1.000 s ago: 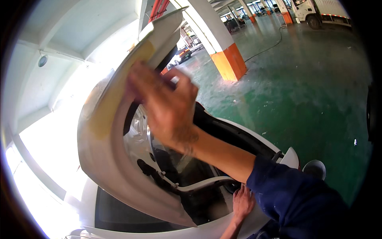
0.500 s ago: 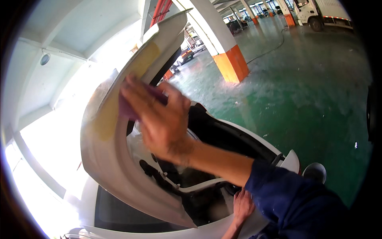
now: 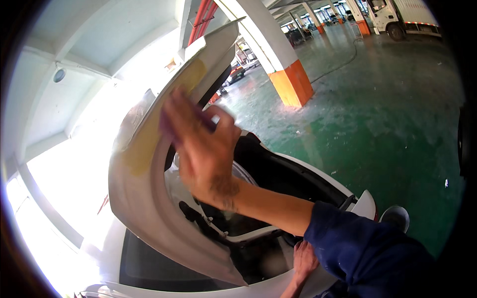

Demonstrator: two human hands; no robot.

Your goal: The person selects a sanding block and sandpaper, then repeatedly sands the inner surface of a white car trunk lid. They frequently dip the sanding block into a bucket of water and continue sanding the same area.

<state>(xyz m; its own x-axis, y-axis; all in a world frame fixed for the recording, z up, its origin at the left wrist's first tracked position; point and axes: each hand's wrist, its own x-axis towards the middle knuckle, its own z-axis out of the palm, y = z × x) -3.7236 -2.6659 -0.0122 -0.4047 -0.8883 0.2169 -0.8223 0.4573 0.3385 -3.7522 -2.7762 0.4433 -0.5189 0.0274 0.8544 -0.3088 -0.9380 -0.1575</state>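
My right hand [image 3: 203,154] is closed around a purple pad [image 3: 171,126], blurred by motion, and presses it against the raised white lid [image 3: 144,198] of a car. Yellowish patches mark the lid's face: an upper patch [image 3: 194,74] beyond my fingertips and a lower patch [image 3: 137,161] below the pad. Under my right arm, my left hand [image 3: 304,259] lies on the edge of the car body; its fingers look extended, though the navy sleeve [image 3: 362,248] hides part of it.
Below the lid is the car's open compartment [image 3: 268,171] with a dark seal. A rear window [image 3: 159,263] lies at the lower left. An orange-and-white pillar [image 3: 292,83] rises from the green floor [image 3: 377,124]. A round metallic object [image 3: 396,218] stands right of the car; a truck [image 3: 405,22] is far right.
My right hand and the pad have slid a little up along the lid toward the upper yellow patch. The whole view has shifted slightly. My left hand stays on the car's edge.
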